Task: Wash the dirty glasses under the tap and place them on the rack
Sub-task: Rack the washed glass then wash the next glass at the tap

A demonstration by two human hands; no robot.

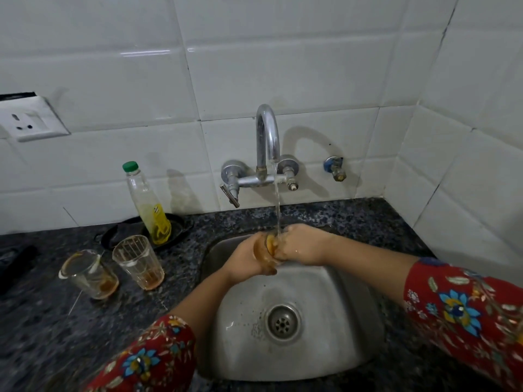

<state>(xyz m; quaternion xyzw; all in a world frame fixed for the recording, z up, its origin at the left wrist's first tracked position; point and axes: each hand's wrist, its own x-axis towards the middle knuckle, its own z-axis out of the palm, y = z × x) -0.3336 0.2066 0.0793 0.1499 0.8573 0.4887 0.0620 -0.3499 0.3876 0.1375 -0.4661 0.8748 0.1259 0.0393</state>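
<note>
Amber-brown liquid tints the glass [267, 248] held on its side over the steel sink [334, 284], directly under the stream of water [278, 210] falling from the curved chrome tap [267, 137]. The left hand [249, 264] is wrapped around the glass body, fingers curled tight against it; the right hand [304, 244] is closed at its mouth end, though whether its fingers reach inside cannot be told. The glass itself is clear, blurred and mostly covered by both hands. On the dark speckled counter [42, 321] to the left stand two more clear glasses [90, 274] [138, 261], each with brown dregs at the bottom, close beside each other. Behind them a green-capped bottle [148, 205] of yellow liquid stands upright.
</note>
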